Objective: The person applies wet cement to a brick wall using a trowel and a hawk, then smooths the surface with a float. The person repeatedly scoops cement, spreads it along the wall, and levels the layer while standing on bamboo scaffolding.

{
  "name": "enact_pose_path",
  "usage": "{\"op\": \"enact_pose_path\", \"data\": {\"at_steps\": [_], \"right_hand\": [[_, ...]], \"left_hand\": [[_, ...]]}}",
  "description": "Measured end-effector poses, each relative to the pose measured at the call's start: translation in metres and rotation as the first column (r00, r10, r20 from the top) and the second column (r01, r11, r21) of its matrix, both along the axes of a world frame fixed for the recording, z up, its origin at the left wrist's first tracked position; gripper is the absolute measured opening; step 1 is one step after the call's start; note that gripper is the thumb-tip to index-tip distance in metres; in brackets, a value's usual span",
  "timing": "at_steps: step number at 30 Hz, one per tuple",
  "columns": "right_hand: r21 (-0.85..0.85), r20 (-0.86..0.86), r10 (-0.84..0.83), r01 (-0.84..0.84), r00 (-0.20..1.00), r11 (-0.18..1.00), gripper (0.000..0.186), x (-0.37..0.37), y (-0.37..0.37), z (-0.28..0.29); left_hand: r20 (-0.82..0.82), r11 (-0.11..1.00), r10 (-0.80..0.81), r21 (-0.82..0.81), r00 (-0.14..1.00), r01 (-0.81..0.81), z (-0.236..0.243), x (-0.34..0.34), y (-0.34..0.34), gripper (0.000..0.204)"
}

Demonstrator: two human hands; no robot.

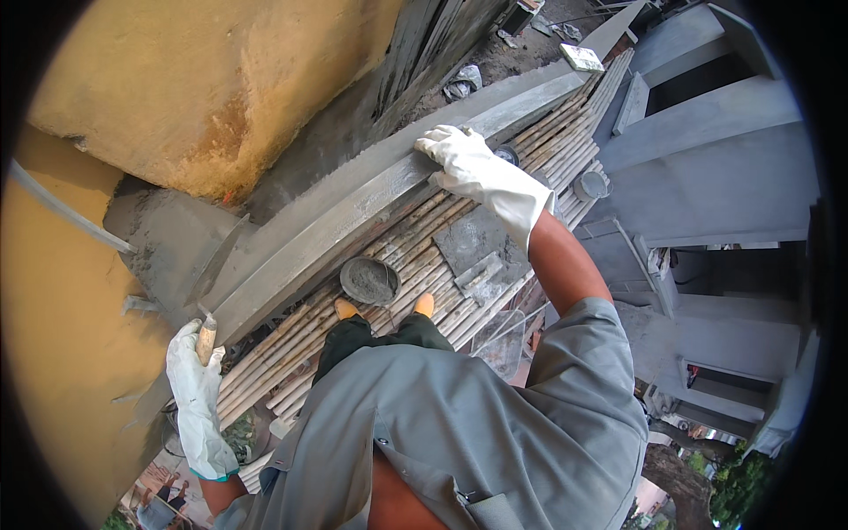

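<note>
At the lower left, my left hand (193, 375), in a white glove, is closed round the wooden handle of a trowel (208, 340). The trowel's blade points up over wet grey mortar (168, 234) at the ledge's left end. A long straight grey bar (309, 238) runs along the near edge of the mortar-covered ledge (353, 172). My right hand (461, 162), also white-gloved, reaches forward with its fingers bent over this bar. The undersides of its fingers are hidden.
I stand on a bamboo platform (415, 256). By my feet are a bucket of mortar (370, 281), a mortar-smeared board (477, 243) and a flat float (479, 274). Another pail (591, 185) stands farther right. A yellow wall (212, 97) rises beyond the ledge. Ground shows far below.
</note>
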State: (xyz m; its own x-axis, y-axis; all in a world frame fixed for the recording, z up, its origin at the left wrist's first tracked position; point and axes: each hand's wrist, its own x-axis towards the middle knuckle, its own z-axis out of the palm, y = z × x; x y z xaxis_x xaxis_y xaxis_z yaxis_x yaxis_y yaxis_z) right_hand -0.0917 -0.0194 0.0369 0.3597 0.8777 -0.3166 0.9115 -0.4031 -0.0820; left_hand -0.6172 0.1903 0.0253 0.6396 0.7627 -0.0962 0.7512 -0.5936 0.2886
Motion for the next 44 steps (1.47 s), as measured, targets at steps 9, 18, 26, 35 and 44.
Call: {"op": "enact_pose_path", "data": {"at_steps": [9,18,26,35,44], "right_hand": [[0.089,-0.074,0.016,-0.009,0.997,0.996,0.07,-0.006,0.029,0.002],[0.14,-0.11,-0.135,0.15,0.985,0.979,0.068,0.013,0.037,0.0],[0.243,-0.243,-0.189,0.248,0.951,0.938,0.071,0.002,0.029,0.009],[0.339,-0.338,-0.365,0.474,0.867,0.813,0.058,-0.015,0.022,-0.008],[0.516,-0.258,-0.301,0.394,0.918,0.761,0.054,-0.012,0.012,-0.033]], "left_hand": [[0.046,0.999,-0.021,0.03,0.999,0.019,-0.005,-0.02,0.021,0.054],[0.154,0.99,-0.127,0.072,0.98,0.117,-0.016,0.001,0.037,0.057],[0.118,0.997,-0.078,0.017,0.99,0.076,-0.014,0.007,0.037,0.038],[0.086,0.998,-0.044,-0.051,0.995,0.048,-0.012,0.007,0.044,0.03],[0.094,0.994,-0.086,-0.061,0.992,0.092,-0.013,0.001,0.065,0.027]]}}
